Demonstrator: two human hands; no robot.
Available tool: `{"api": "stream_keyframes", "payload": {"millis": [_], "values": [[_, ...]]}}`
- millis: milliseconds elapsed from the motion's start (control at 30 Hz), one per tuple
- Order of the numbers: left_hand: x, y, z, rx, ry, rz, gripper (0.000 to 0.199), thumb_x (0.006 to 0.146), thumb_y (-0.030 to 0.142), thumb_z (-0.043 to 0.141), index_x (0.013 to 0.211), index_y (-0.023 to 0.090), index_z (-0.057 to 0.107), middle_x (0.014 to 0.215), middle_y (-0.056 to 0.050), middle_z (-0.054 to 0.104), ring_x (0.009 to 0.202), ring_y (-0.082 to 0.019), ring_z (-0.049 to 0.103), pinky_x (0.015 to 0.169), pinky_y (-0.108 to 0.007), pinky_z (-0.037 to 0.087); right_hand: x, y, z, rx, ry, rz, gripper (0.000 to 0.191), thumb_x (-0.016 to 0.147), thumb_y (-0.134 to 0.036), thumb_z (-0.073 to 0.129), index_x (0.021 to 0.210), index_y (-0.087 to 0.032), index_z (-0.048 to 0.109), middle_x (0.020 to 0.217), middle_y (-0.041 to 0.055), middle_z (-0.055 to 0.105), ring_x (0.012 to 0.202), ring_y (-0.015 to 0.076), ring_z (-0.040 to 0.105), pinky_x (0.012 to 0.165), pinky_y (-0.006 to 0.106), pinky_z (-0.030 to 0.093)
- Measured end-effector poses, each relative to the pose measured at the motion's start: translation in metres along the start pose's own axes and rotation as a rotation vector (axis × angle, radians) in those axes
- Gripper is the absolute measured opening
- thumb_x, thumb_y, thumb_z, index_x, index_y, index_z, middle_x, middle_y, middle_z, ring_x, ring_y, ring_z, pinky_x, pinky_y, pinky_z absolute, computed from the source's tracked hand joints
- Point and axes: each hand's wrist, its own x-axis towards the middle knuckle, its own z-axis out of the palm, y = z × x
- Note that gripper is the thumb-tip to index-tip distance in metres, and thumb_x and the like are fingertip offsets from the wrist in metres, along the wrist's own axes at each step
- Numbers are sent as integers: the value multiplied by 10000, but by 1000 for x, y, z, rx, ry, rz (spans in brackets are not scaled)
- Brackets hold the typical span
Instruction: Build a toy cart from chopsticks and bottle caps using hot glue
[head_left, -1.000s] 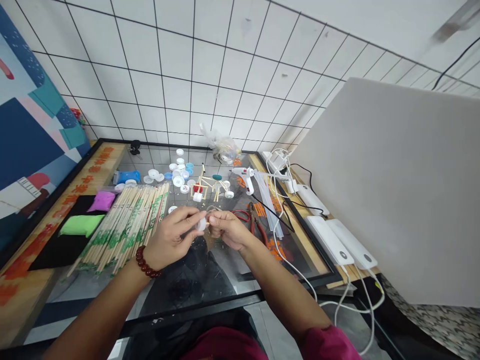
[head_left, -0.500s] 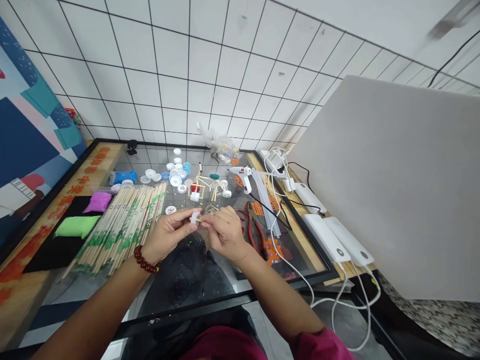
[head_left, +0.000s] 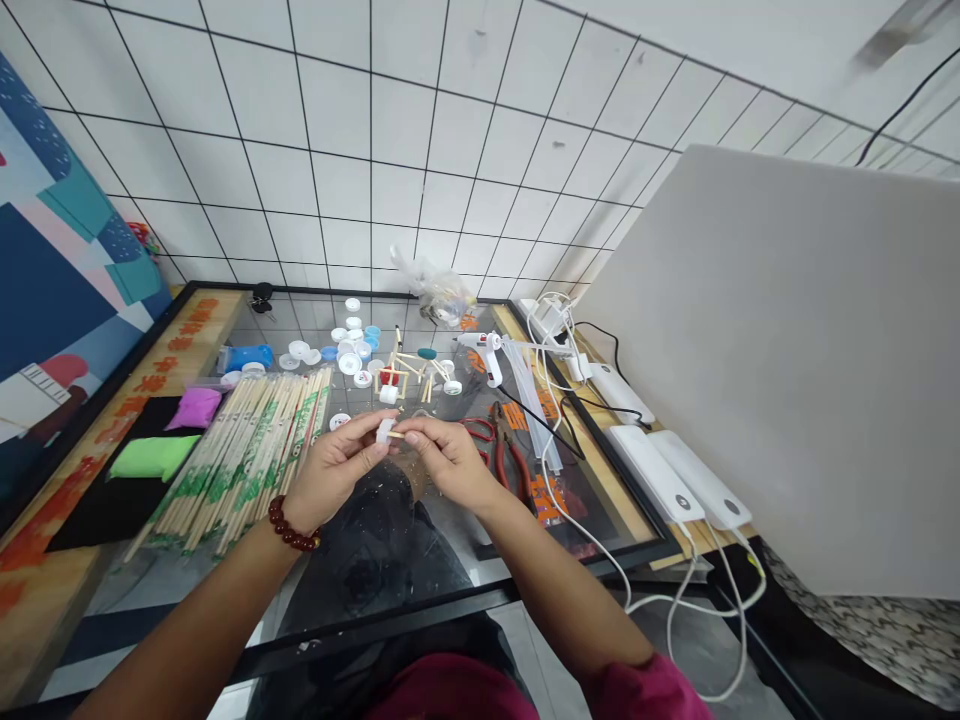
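My left hand (head_left: 335, 467) pinches a white bottle cap (head_left: 385, 431) between thumb and fingers. A short piece of wooden stick (head_left: 397, 435) meets the cap on its right side, and my right hand (head_left: 444, 455) grips that stick between thumb and forefinger. Whether the stick goes into the cap or only touches it I cannot tell. Just beyond the hands stands a small stick frame (head_left: 393, 376) with caps on it. A single printed cap (head_left: 339, 421) lies close to my left fingers. Red-handled pliers (head_left: 513, 462) rest to the right of my right hand.
Wrapped chopsticks (head_left: 240, 455) lie at left, beside green (head_left: 152, 457) and purple (head_left: 193, 408) packets. Loose caps (head_left: 349, 363) are scattered at the back. A glue gun (head_left: 484, 348), clear glue sticks (head_left: 531, 400), white cables and power banks (head_left: 654, 470) line the right side.
My right hand's fingers have shifted slightly back from the cap and straightened, so more of the stick shows. The left hand keeps its hold on the cap. The view has moved slightly.
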Motion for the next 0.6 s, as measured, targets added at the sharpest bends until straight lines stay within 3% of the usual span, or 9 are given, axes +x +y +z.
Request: {"api": "stream_keyframes", "payload": {"millis": [333,533,600], "values": [[0,-1,7,-174,71,-61,476,739,363,806,1179,201,725,1067,-86,762,887,-212,721,953,-415,547,1,1,2,31,-28,4,341,988,-424,469,1062,-215,728,980,47,746,959,190,688,910,338,519],[0,-4,7,10,144,35,440,754,349,794,1167,211,731,1256,-93,697,1149,-263,652,1064,-427,473,1,1,1,-2,-42,34,378,986,-464,473,1110,-208,722,1015,57,754,988,196,691,936,346,517],[0,-6,7,-28,151,32,427,755,338,796,1162,223,735,1244,-82,704,1135,-252,659,1057,-414,478,1,2,1,10,-47,39,390,984,-475,475,1119,-203,721,1037,61,755,1007,198,689,947,344,513]]}}
